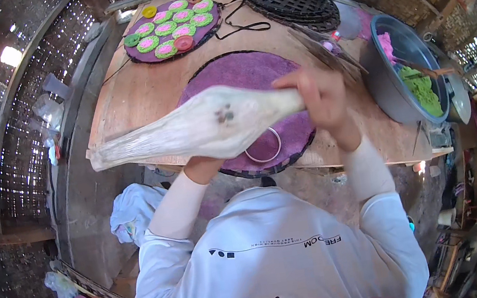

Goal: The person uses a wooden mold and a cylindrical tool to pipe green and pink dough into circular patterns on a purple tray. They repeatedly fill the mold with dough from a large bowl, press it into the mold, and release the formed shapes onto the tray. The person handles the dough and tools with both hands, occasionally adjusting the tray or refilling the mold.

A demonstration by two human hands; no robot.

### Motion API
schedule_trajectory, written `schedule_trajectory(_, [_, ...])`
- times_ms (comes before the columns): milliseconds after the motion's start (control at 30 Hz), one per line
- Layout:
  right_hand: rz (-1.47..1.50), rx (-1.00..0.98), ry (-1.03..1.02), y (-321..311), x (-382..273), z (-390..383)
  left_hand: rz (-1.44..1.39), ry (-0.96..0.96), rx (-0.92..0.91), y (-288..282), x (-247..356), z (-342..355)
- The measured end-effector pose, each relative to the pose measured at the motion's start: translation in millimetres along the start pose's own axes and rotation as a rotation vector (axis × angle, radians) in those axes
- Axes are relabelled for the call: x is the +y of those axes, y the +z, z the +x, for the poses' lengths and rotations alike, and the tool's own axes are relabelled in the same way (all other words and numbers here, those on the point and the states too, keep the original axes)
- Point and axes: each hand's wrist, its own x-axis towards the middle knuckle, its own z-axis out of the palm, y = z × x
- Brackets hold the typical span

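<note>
A long white cloth bag [181,129], wide in the middle and narrow at both ends, stretches across in front of me above the table. Several small dark spots mark its wide part. My right hand [327,97] is closed around its right end, slightly blurred. Behind the bag's lower edge, only the wrist side of my left hand [203,167] shows; its fingers are hidden. Below the bag lies a round tray covered in purple cloth [239,69], and a thin pale ring [278,143] rests on that cloth.
The wooden table [123,110] carries a purple-covered tray [140,54] of green-and-pink lacy rounds at the far left. Stacked black woven trays [288,2] stand at the back. A large grey tub [385,88] with pink and green dough is on the right.
</note>
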Motion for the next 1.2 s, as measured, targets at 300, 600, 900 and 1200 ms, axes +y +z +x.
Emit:
schedule_trajectory(300, [0.614, 0.016, 0.468, 1, -68, 79, 1.634, -0.304, -0.47, 62, 113, 65])
schedule_trajectory(600, [0.135, -0.139, 0.12, -9, -137, 23, 1.317, 0.012, -0.749, 32, 148, 41])
schedule_trajectory(900, [0.876, 0.662, -0.261, -129, -71, -2, 0.458, -0.043, -0.584, 15, 80, 30])
schedule_trajectory(1200, [1.376, 0.695, 0.476, -51, 24, -12, 0.322, 0.869, 0.132, 130, 13, 92])
